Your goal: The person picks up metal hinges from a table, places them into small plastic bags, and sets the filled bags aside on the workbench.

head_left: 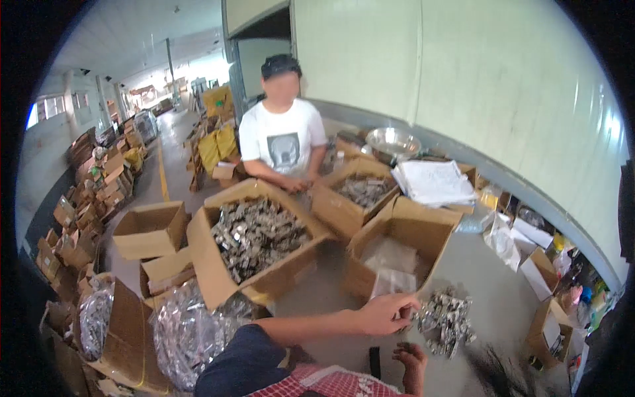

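Observation:
My left hand [389, 313] reaches in from the lower left over the grey table [317, 284]. Its fingers are bent and drawn together at the left edge of a loose pile of small silvery metal parts [447, 322]. Whatever they may hold is too small to make out. Closer to me, my right hand [412, 362] hovers by the near side of the pile, fingers loosely curled and apart, with nothing visible in them. Just beyond my left hand stands an open cardboard box [430, 241] with clear plastic bags [391, 257] inside.
A large carton of metal parts [261, 241] stands left of centre, a smaller one [364, 192] behind it. Across the table is a person in a white T-shirt [281, 135]. Papers [434, 182] and a metal bowl [393, 143] lie farther back. Plastic-wrapped parts [195, 331] fill the lower left.

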Demonstrator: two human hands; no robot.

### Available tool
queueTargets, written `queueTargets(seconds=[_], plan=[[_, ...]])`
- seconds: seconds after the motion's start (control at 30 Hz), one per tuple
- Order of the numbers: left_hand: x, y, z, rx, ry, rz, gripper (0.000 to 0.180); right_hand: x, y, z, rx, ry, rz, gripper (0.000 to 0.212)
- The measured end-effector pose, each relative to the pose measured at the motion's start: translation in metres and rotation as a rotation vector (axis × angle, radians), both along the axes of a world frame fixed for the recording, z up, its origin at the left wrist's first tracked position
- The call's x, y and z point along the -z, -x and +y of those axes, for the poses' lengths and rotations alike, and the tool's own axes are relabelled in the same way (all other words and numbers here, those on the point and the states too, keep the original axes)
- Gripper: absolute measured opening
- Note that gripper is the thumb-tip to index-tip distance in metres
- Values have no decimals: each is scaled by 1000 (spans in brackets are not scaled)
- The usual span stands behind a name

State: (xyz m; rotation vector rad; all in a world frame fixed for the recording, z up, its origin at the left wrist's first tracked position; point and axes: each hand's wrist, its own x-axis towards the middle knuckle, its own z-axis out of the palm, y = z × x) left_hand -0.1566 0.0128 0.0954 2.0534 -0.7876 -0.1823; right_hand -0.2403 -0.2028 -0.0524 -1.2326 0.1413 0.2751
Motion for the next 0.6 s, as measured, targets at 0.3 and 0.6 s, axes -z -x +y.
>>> queueTargets(seconds=[0.3,0.6], plan=[[120,70,-34,-198,83,84,47,-4,14,44,-143,-33,-85,54],[123,87,-33,-2,65,60,48,21,19,22,-69,-102,53,37]])
